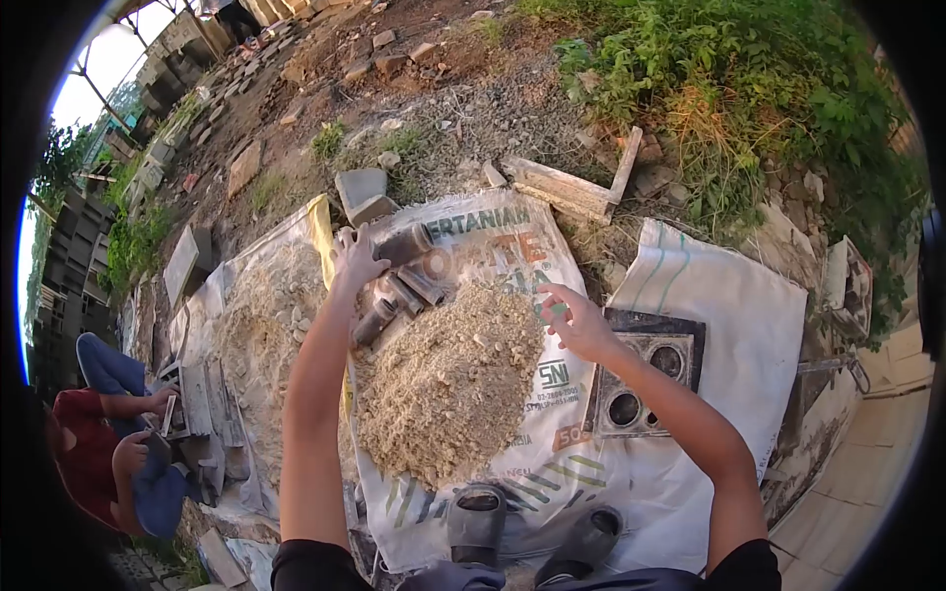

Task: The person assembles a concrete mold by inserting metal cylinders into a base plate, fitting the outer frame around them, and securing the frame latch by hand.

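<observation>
My left hand (357, 258) reaches to the dark cylinders at the top of the sand pile, its fingers around the end of the uppermost cylinder (402, 245). Several more cylinders (374, 322) lie just below it. My right hand (576, 323) hovers over the right side of the printed sack (552, 443), fingers apart and slightly curled, holding nothing. Between my hands and my feet spreads the heap of pale, crumbly sand (448, 384). A square mould with round holes (645, 374) lies on the sacks, partly behind my right forearm.
At the left edge a seated person in a red shirt (84, 433) handles a small frame. A second sand pile (261, 325) lies left. Wooden pieces (562, 189), blocks (363, 187) and plants (729, 89) border the sacks. My sandals (477, 517) are at the bottom.
</observation>
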`<state>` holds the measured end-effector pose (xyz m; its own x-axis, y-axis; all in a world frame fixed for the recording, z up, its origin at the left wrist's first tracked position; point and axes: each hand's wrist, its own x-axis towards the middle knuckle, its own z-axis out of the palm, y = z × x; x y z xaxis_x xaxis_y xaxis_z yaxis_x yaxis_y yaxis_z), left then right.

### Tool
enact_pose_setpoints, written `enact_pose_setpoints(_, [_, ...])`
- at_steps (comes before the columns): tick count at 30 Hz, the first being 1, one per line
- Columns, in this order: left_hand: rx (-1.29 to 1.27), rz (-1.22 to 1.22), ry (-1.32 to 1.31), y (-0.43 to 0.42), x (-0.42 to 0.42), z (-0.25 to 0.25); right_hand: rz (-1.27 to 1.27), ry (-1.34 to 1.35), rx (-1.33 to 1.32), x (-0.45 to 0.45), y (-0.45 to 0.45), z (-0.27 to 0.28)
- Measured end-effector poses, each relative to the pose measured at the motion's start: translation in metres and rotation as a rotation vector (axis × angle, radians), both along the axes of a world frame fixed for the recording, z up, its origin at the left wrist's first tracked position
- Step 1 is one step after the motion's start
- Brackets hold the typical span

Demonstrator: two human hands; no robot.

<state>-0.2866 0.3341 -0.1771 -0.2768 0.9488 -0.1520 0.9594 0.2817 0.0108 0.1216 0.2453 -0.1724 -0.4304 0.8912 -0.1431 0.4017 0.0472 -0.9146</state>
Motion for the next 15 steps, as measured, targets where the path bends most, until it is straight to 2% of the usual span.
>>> enact_pose_setpoints(1, [-0.005,0.01,-0.002,0.0,-0.026,-0.01,0.053,-0.035,0.048,-0.002,0.001,0.005])
enact_pose_setpoints(3, [0.088,0.026,-0.445,0.002,-0.067,-0.05,0.043,-0.102,0.076,0.0,-0.005,0.018])
enact_pose_setpoints(5, [0.356,-0.051,-0.611,0.019,-0.084,-0.073,-0.013,-0.092,0.041,0.009,-0.01,0.021])
enact_pose_setpoints(7, [0.287,0.123,-0.602,0.022,-0.061,-0.055,-0.062,-0.08,0.092,0.041,-0.018,0.016])
enact_pose_setpoints(8, [0.328,0.08,-0.611,0.027,-0.08,-0.078,-0.081,-0.107,0.105,0.057,-0.022,0.02])
enact_pose_setpoints(9, [0.374,0.082,-0.463,0.023,-0.079,-0.079,-0.128,-0.148,0.117,0.08,-0.027,0.028])
enact_pose_setpoints(10, [0.308,0.141,-0.425,0.012,-0.065,-0.059,-0.159,-0.178,0.126,0.098,-0.03,0.033])
enact_pose_setpoints(12, [0.398,0.191,-0.289,-0.022,-0.022,-0.007,-0.303,-0.2,0.117,0.146,-0.041,0.035])
enact_pose_setpoints(13, [0.461,0.136,-0.443,-0.037,-0.028,-0.004,-0.346,-0.18,0.105,0.167,-0.048,0.044])
enact_pose_setpoints(14, [0.52,0.086,-0.591,-0.049,-0.037,0.001,-0.306,-0.306,0.056,0.188,-0.056,0.044])
enact_pose_setpoints(15, [0.502,0.186,-0.754,-0.058,-0.026,0.024,-0.325,-0.334,-0.012,0.199,-0.069,0.039])
